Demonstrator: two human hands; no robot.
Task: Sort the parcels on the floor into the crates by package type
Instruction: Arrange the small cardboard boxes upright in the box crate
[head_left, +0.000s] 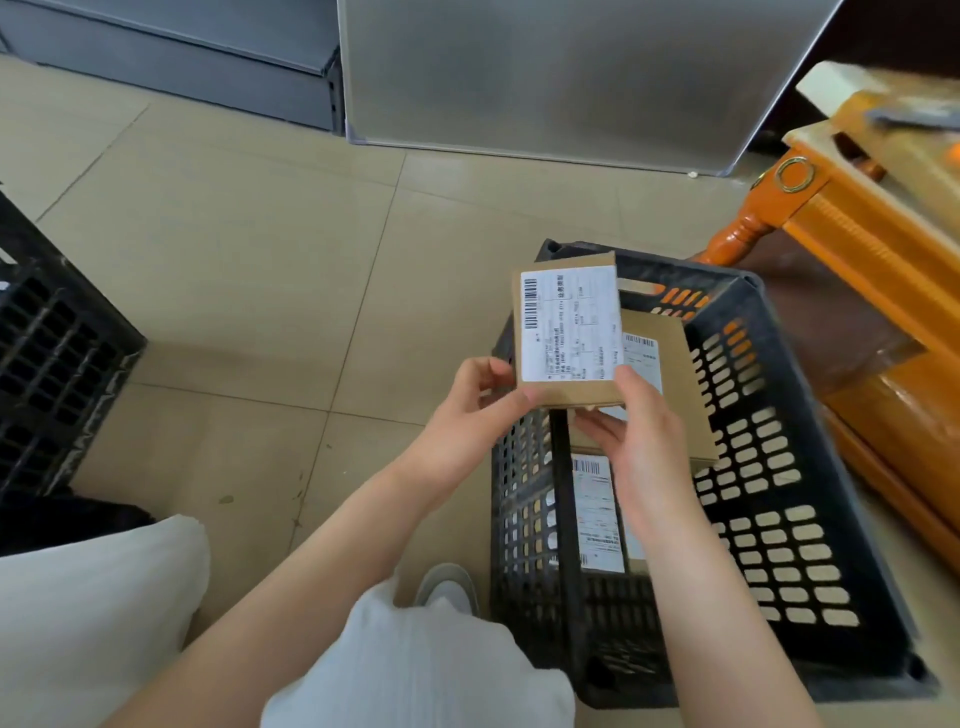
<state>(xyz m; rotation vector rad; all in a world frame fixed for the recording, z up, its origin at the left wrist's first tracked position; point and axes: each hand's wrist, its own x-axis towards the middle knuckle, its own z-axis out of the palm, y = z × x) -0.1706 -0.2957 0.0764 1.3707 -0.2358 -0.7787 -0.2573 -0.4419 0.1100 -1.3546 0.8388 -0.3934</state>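
Nearest us, at 6 o'clock, our knees (415, 670) in pale trousers fill the bottom of the view, a shoe (448, 590) showing just beyond. Past them both hands meet on a small box (566, 332). The left hand (470, 415) pinches its near left corner, thumb on top; the right hand (641, 441) grips the near right corner, its fingers (597, 426) curled underneath. The box hangs label up over the left rim of the crate (831, 545) at 3 o'clock.

Inside the crate lie two more boxes: one (597, 514) low against the near wall, another (675, 374) tilted just behind the held one.

The box looks like stiff cardboard, light enough for a fingertip pinch, with a slick paper label. We judge the edges and corners the best hold, since the faces may dent if squeezed.

A second crate (57, 353) stands well apart at 9 o'clock. Farther off, at 2 o'clock, is an orange wooden desk (841, 223); at 12 o'clock a grey panel (571, 78) leans on the tiled floor (234, 249).
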